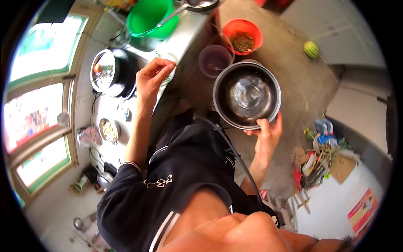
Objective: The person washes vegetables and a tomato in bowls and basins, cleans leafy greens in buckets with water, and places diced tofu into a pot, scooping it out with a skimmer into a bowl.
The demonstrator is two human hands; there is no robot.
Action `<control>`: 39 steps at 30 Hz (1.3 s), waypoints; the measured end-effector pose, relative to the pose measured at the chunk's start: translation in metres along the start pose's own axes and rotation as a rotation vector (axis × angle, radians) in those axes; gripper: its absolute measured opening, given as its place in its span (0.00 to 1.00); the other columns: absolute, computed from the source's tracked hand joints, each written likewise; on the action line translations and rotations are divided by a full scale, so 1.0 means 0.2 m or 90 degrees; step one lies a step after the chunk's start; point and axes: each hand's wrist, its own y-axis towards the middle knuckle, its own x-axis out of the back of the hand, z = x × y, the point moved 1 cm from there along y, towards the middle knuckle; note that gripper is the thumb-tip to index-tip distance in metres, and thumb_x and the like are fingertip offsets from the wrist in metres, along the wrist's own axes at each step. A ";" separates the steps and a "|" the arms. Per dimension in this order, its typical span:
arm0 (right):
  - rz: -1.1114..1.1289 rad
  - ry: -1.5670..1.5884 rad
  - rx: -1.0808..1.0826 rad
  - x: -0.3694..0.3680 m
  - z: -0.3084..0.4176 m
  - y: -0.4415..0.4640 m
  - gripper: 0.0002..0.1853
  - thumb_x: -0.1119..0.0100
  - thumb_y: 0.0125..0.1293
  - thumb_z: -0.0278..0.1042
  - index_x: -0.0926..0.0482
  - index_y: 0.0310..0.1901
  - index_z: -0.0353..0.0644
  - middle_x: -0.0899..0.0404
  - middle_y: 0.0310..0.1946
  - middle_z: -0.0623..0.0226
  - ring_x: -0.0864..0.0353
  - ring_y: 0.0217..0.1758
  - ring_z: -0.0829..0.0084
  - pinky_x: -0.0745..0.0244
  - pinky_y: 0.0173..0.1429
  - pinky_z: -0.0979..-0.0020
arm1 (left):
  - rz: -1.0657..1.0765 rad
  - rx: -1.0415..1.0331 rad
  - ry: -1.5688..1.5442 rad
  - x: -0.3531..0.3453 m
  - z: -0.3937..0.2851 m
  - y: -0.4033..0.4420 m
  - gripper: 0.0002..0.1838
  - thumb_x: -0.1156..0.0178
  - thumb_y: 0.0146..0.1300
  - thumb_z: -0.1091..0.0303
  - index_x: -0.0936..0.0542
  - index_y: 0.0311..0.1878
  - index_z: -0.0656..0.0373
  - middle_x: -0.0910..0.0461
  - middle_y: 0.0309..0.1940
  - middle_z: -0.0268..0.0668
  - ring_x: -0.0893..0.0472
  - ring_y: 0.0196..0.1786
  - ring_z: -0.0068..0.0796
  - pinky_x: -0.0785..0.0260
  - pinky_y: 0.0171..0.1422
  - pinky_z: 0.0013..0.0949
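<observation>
My right hand [268, 136] grips the near rim of a round metal pot [247, 95], thumb and fingers on either side of its edge. The pot is tilted so its shiny inside faces me, and only light reflections show in it. My left hand [154, 77] is raised beside the counter edge, fingers pinched together. A tiny dark bit shows at its fingertips, too small to name. Below and beyond the pot stand a red bucket [255, 33] with brownish-green scraps in it and a purplish translucent bucket [210, 63].
On the counter [191, 31] at left are a green basin [138, 19], a black cooker [126, 75] with a metal bowl on it, and a bowl of pale pieces [109, 131]. A watermelon [311, 49] lies on the floor. Rubbish [321, 157] is heaped at right.
</observation>
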 end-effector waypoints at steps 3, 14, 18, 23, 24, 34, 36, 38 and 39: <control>0.018 -0.007 -0.010 0.00 -0.03 0.02 0.31 0.49 0.56 0.18 0.37 0.65 0.33 0.19 0.33 0.52 0.23 0.16 0.65 0.21 0.20 0.69 | -0.162 0.016 0.072 0.33 0.17 -0.04 0.08 0.31 0.64 0.70 0.15 0.42 0.62 0.17 0.34 0.26 0.23 0.38 0.12 0.33 0.45 0.18; 0.001 -0.040 0.007 -0.15 -0.10 -0.02 0.18 0.46 0.58 0.22 0.29 0.52 0.35 0.21 0.31 0.59 0.25 0.18 0.70 0.21 0.23 0.72 | -0.219 -0.062 0.521 0.91 0.98 -0.02 0.17 0.30 0.53 0.73 0.16 0.48 0.58 0.24 0.36 0.39 0.20 0.40 0.39 0.27 0.46 0.38; -0.054 -0.035 0.020 -0.21 -0.12 -0.05 0.19 0.46 0.57 0.22 0.29 0.52 0.34 0.21 0.32 0.59 0.25 0.19 0.70 0.21 0.24 0.71 | -0.098 -0.202 0.738 0.90 1.19 0.02 0.19 0.39 0.54 0.78 0.15 0.50 0.51 0.24 0.37 0.39 0.23 0.44 0.41 0.30 0.49 0.40; -0.082 -0.003 0.028 -0.20 -0.18 0.01 0.21 0.46 0.56 0.22 0.30 0.53 0.33 0.21 0.35 0.57 0.24 0.21 0.68 0.20 0.25 0.70 | -0.095 -0.151 0.694 0.82 0.84 -0.02 0.27 0.35 0.53 0.75 0.22 0.59 0.49 0.28 0.44 0.40 0.28 0.48 0.43 0.31 0.51 0.43; -0.091 -0.002 0.026 -0.19 -0.19 -0.01 0.21 0.45 0.56 0.22 0.30 0.53 0.33 0.21 0.35 0.57 0.23 0.21 0.68 0.21 0.25 0.70 | -0.151 -0.177 0.646 0.82 0.81 -0.02 0.23 0.34 0.55 0.74 0.21 0.56 0.52 0.28 0.42 0.40 0.27 0.48 0.44 0.31 0.50 0.43; -0.214 0.053 0.049 -0.13 -0.32 0.03 0.13 0.41 0.55 0.25 0.27 0.43 0.33 0.21 0.31 0.59 0.26 0.23 0.69 0.23 0.31 0.71 | -0.083 0.009 0.227 0.97 0.77 0.03 0.27 0.40 0.53 0.84 0.20 0.59 0.58 0.20 0.52 0.36 0.20 0.45 0.25 0.29 0.50 0.25; -0.229 0.068 0.052 -0.18 -0.31 0.01 0.10 0.39 0.55 0.27 0.24 0.37 0.32 0.20 0.29 0.59 0.23 0.24 0.67 0.25 0.30 0.76 | -0.092 0.099 -0.186 0.97 0.63 0.00 0.18 0.37 0.62 0.79 0.20 0.57 0.64 0.17 0.49 0.37 0.19 0.48 0.22 0.28 0.48 0.25; -0.248 0.085 0.045 -0.14 -0.33 0.02 0.10 0.39 0.55 0.27 0.24 0.37 0.31 0.20 0.30 0.59 0.23 0.25 0.67 0.25 0.30 0.76 | -0.098 0.102 -0.281 0.97 0.53 -0.01 0.13 0.38 0.67 0.76 0.20 0.54 0.68 0.15 0.44 0.40 0.18 0.45 0.24 0.28 0.47 0.24; -0.230 0.094 0.043 -0.13 -0.33 0.02 0.10 0.39 0.56 0.26 0.24 0.38 0.30 0.19 0.31 0.59 0.23 0.25 0.67 0.24 0.30 0.77 | -0.093 0.116 -0.323 0.98 0.50 -0.02 0.13 0.38 0.67 0.76 0.20 0.53 0.68 0.15 0.43 0.40 0.18 0.44 0.23 0.28 0.47 0.24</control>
